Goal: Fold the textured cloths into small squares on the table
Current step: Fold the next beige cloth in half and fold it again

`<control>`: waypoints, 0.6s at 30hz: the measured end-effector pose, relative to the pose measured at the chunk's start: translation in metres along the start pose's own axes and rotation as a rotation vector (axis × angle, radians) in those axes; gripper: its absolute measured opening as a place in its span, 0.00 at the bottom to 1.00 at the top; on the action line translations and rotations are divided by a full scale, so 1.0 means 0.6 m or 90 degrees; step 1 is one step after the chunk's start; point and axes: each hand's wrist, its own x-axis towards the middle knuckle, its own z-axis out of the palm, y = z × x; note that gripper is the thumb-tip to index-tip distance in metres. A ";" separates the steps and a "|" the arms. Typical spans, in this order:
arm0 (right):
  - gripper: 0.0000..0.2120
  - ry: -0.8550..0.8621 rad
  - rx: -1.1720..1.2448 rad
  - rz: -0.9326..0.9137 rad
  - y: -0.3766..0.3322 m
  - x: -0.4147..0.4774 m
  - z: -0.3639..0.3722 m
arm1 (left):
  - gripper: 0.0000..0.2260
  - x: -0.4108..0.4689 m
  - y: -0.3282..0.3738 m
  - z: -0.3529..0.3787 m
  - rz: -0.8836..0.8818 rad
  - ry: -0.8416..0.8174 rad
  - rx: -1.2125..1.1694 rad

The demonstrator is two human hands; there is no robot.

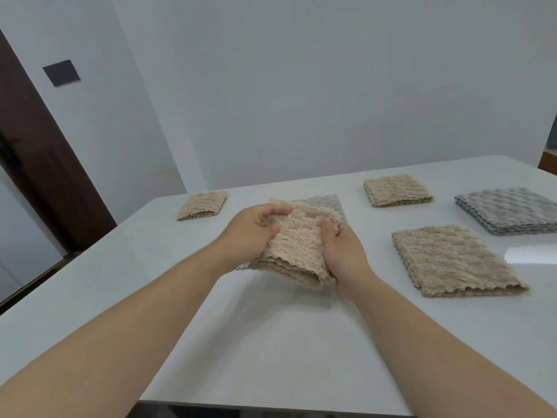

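cloth in hand: beige cloth (pixel 292 245), already folded into several layers, held just above the surface between both grips, its layered edge toward the person.
left grip (pixel 250 233): fingers curled round the cloth's far left corner, thumb on top.
right grip (pixel 343 254): clasps the cloth's right edge, thumb pressed onto the top.
under the grips: grey cloth (pixel 327 203) lies flat, mostly hidden by the beige cloth; whether the two touch cannot be told.
done, as it looks: left square (pixel 202 205) beyond the left grip and right square (pixel 398 190) beyond the right grip, both beige, small and neat.
left, as it looks: the held cloth needs a last fold or a squaring-up and setting down; the beige rectangle (pixel 452 260), just right of the right grip, is larger than the squares and likely needs another fold; so do the grey stack (pixel 509 211), farther right, and the grey cloth.
surface (pixel 271 342): white, smooth, slightly glossy, with a bright reflection far right.
room: pale wall (pixel 301 86), dark door frame (pixel 39 176) far left, dark wall plate (pixel 61 73).
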 end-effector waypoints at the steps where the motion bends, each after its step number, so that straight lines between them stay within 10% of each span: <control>1: 0.22 0.023 -0.066 -0.022 0.003 0.000 0.001 | 0.16 0.001 -0.011 0.006 -0.004 0.002 0.002; 18: 0.19 -0.162 -0.365 -0.196 -0.018 -0.015 0.134 | 0.19 0.009 -0.165 -0.097 -0.026 0.038 -0.028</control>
